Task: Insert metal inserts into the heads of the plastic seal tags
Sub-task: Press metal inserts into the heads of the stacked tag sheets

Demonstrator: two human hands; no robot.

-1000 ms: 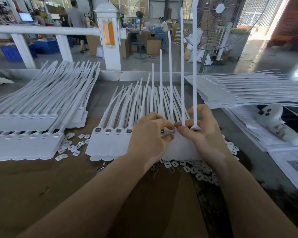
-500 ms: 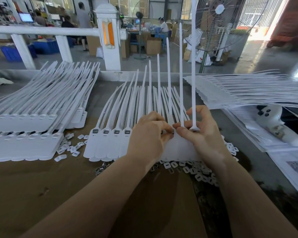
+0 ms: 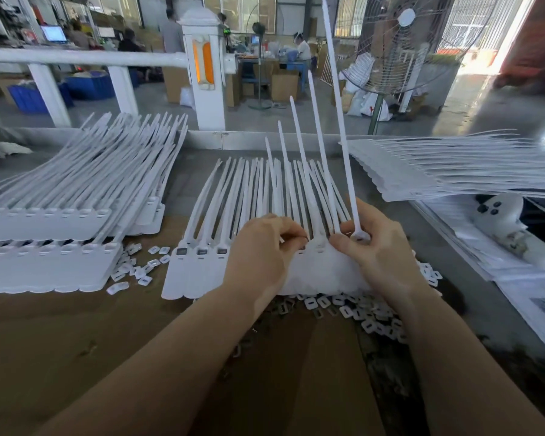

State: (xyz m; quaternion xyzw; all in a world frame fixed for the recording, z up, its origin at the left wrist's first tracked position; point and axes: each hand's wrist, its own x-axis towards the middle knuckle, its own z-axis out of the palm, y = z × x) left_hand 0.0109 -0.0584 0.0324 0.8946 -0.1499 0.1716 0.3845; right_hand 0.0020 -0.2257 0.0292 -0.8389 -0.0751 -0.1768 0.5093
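A joined row of white plastic seal tags (image 3: 199, 272) lies on the table in front of me, its tails pointing away. Three heads at the left end show dark metal inserts (image 3: 182, 251). My left hand (image 3: 261, 250) is curled over the row's middle, fingertips pinching at a tag head; what it pinches is hidden. My right hand (image 3: 375, 247) grips the right end of the row, thumb on top, lifting it so several tails stand up. Loose small inserts (image 3: 353, 309) lie heaped under and right of the row.
Stacked rows of tags (image 3: 54, 243) fill the left side, with more inserts (image 3: 139, 272) scattered beside them. Another pile of tags (image 3: 453, 165) lies at the right, above papers and a white controller (image 3: 504, 228). A white railing (image 3: 76, 58) and a fan (image 3: 400, 42) stand behind.
My right hand has tilted the row's right end, so the raised tails lean left and several have dropped. My left hand has moved left along the row, and fewer filled heads show.
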